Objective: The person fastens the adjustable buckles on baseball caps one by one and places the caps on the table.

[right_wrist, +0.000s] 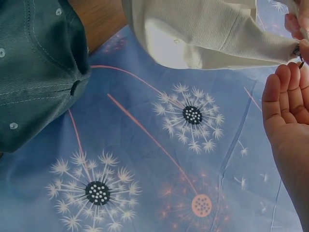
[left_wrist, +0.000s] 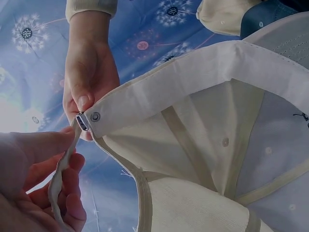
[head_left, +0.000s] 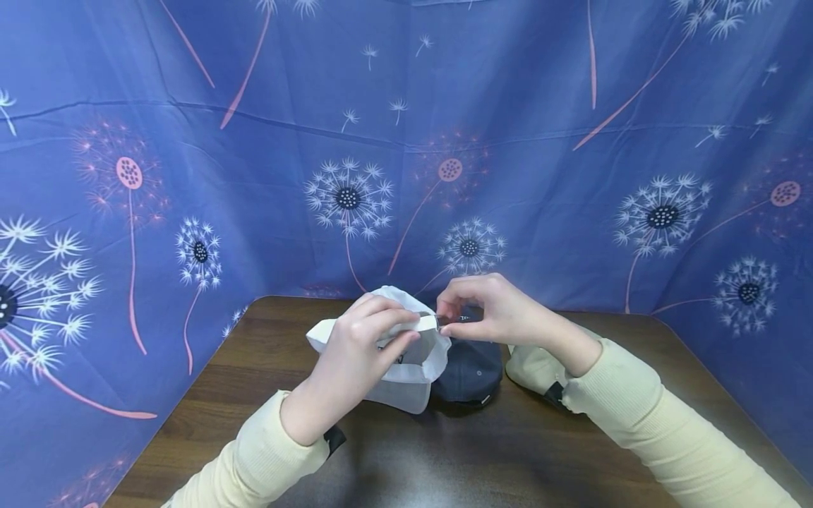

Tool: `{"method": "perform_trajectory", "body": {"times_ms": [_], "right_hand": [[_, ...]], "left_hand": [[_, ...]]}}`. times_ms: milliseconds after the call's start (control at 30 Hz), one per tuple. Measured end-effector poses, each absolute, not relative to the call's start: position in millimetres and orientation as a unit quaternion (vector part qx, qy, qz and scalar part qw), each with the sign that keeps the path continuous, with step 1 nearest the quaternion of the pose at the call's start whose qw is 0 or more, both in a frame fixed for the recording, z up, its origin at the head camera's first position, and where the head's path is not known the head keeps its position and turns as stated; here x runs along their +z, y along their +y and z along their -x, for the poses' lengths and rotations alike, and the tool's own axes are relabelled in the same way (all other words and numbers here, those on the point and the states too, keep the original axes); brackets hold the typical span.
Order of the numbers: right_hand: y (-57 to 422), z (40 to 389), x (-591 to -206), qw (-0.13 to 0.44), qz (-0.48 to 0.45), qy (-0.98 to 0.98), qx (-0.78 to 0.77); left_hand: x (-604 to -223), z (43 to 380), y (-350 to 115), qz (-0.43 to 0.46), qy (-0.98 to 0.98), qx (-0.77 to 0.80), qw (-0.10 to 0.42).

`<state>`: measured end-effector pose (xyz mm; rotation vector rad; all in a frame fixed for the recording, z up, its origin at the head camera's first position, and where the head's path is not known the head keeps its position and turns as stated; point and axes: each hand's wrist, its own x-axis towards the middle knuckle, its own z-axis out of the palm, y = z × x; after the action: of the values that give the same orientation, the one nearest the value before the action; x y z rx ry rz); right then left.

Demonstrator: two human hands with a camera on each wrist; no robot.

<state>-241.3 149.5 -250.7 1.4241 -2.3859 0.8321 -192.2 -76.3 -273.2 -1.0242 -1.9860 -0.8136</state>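
A white baseball cap [head_left: 406, 396] is held up over the table with its inside showing. My left hand [head_left: 349, 353] pinches its loose back strap [head_left: 424, 323] between thumb and fingers. With thumb and fingertips, my right hand [head_left: 502, 317] grips the cap's other back end at the small metal buckle [left_wrist: 82, 122]. The strap [left_wrist: 57, 188] runs from the buckle down into the left hand [left_wrist: 29, 159] in the left wrist view. Beside the buckle, a snap [left_wrist: 95, 116] sits on the inner band. In the right wrist view, the right hand's fingers [right_wrist: 288, 92] partly hide the buckle.
Behind and right of the white cap, a dark blue cap [head_left: 466, 374] rests on the brown wooden table [head_left: 432, 458]. Farther right lies a cream cap [head_left: 533, 368], partly behind the right forearm. Blue dandelion-print cloth [head_left: 406, 141] hangs around the table's back and sides.
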Motion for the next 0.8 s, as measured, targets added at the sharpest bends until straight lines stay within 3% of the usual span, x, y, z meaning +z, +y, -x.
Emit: {"method": "perform_trajectory", "body": {"times_ms": [800], "right_hand": [[141.8,240.0,-245.2,0.113,-0.497,-0.813,0.282]], "left_hand": [[-265.7,189.8,-78.1,0.398,-0.784,-0.312,0.361]]}}
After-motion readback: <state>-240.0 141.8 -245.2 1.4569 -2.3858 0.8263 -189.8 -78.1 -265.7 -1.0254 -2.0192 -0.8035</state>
